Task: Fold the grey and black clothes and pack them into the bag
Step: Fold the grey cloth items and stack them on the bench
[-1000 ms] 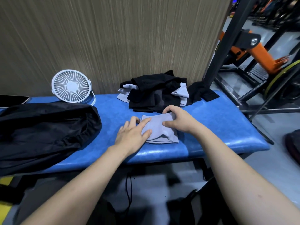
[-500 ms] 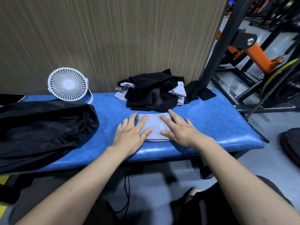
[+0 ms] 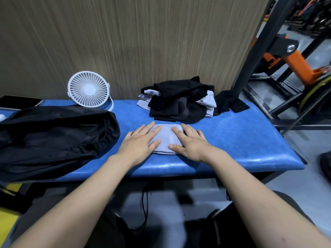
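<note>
Both of my hands lie flat on a folded grey garment (image 3: pixel 165 140) at the centre of the blue padded bench (image 3: pixel 241 140). My left hand (image 3: pixel 141 142) covers its 9 o'clock side and my right hand (image 3: pixel 189 144) its 3 o'clock side, fingers straight and spread, pressing down and gripping nothing.

The garment sits near the bench's front edge as a small, flat, rounded bundle. At its 12 o'clock, close behind, is the heap of unfolded grey and black clothes (image 3: pixel 179 102), with one black piece (image 3: pixel 231 102) trailing off at 2 o'clock. The black bag (image 3: pixel 53 135) slumps at 9 o'clock, its gathered mouth turned towards the bundle and well apart from it. A white desk fan (image 3: pixel 89 90) stands at 11 o'clock against the wall, with a dark phone or tablet (image 3: pixel 19 102) beyond the bag's far end.

I judge the cloth thin, light and limp: nothing to break, but a fold that will spring open if lifted by one corner. The vinyl looks smooth, so the bundle should slide readily. My pick would be to slip fingers beneath both short sides, thumbs on top, and carry it flat to the bag. The bag looks just as soft, and its mouth will probably need holding open.
</note>
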`<act>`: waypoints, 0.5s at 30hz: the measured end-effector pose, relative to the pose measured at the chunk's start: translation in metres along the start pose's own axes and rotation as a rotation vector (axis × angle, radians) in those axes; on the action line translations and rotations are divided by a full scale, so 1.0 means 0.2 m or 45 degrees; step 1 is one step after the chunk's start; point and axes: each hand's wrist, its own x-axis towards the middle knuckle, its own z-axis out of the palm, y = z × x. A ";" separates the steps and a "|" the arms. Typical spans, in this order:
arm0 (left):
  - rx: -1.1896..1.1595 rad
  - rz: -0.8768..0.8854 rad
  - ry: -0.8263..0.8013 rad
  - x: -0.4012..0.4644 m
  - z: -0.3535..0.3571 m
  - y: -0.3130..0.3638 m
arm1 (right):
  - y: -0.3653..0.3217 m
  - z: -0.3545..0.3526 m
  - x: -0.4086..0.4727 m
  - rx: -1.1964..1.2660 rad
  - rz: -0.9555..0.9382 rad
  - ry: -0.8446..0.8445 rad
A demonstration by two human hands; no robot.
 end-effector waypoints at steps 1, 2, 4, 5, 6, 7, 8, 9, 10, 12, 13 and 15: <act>-0.008 -0.015 -0.003 -0.01 -0.01 -0.03 | -0.04 0.00 0.02 0.001 -0.017 0.016; -0.008 -0.029 0.003 -0.03 -0.02 -0.07 | -0.07 0.01 0.04 0.008 -0.035 0.033; -0.018 -0.056 0.027 -0.06 -0.03 -0.13 | -0.15 0.01 0.07 0.020 -0.070 0.070; -0.032 -0.071 0.038 -0.08 -0.04 -0.16 | -0.18 0.02 0.08 0.025 -0.085 0.083; -0.049 -0.086 0.048 -0.10 -0.04 -0.18 | -0.22 0.02 0.10 0.032 -0.100 0.096; -0.071 -0.097 0.061 -0.12 -0.05 -0.21 | -0.25 0.03 0.11 0.042 -0.116 0.112; -0.099 -0.103 0.078 -0.13 -0.05 -0.23 | -0.28 0.04 0.13 0.050 -0.133 0.131; -0.130 -0.104 0.100 -0.15 -0.06 -0.25 | -0.31 0.05 0.14 0.056 -0.150 0.148; -0.155 -0.106 0.123 -0.17 -0.07 -0.27 | -0.33 0.06 0.15 0.060 -0.166 0.160; -0.184 -0.111 0.165 -0.19 -0.07 -0.30 | -0.37 0.06 0.17 0.066 -0.192 0.171; -0.186 -0.105 0.189 -0.20 -0.07 -0.30 | -0.37 0.06 0.17 0.069 -0.202 0.172; -0.181 -0.082 0.230 -0.19 -0.07 -0.30 | -0.37 0.06 0.17 0.091 -0.221 0.184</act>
